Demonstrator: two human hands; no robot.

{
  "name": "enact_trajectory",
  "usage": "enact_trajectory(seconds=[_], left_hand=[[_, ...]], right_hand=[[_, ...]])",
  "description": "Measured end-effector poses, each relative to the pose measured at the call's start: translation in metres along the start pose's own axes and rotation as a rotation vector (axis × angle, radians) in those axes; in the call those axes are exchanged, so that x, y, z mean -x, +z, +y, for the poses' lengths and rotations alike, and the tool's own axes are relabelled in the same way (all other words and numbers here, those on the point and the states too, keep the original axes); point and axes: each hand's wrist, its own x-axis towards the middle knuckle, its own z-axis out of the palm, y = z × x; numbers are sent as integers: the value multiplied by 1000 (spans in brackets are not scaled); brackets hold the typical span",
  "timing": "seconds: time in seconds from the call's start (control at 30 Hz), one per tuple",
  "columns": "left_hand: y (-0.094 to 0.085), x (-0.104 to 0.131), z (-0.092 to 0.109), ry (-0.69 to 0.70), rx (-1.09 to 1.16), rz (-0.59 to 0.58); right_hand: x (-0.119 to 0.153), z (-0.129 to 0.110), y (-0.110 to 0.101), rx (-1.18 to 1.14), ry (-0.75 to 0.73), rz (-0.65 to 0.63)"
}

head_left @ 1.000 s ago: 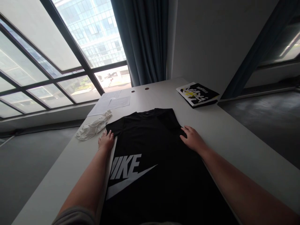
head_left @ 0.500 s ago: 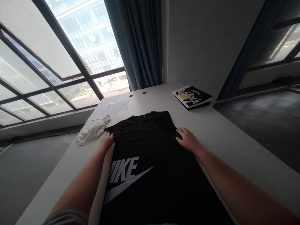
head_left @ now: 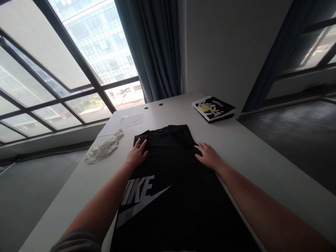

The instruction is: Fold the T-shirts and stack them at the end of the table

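Observation:
A black T-shirt (head_left: 173, 168) with a large grey NIKE print lies spread on the white table (head_left: 262, 175), its collar at the far end. Its left sleeve is folded inward over the body. My left hand (head_left: 137, 153) rests on that folded sleeve, fingers spread and flat. On the opposite edge of the shirt, just below the right sleeve, lies my right hand (head_left: 207, 155) with its fingers apart. Neither hand grips the cloth. The shirt's bottom hem runs out of view at the lower edge.
A crumpled white cloth (head_left: 104, 147) lies left of the shirt. Behind it are printed paper sheets (head_left: 131, 120). Black-and-white books or folders (head_left: 214, 109) sit at the table's far right corner. Beyond the table are a blue curtain (head_left: 160, 52) and windows.
My left hand has moved right, folding the left sleeve over onto the shirt, and its fingers have opened out. My right hand stays nearly in place.

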Motion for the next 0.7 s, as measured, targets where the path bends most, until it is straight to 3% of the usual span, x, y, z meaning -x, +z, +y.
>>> enact_trajectory(seconds=[0.23,0.33,0.7], left_hand=[[42,-18,-12,-179,3,-197],[55,-19,-16,-188,25,-196],[58,-21,-20,-243,56,-138]], right_hand=[[0,-1,-2,15,-1,-23],[1,-2,-3,10,1,-29],[3,-8,-1,53,27,-63]])
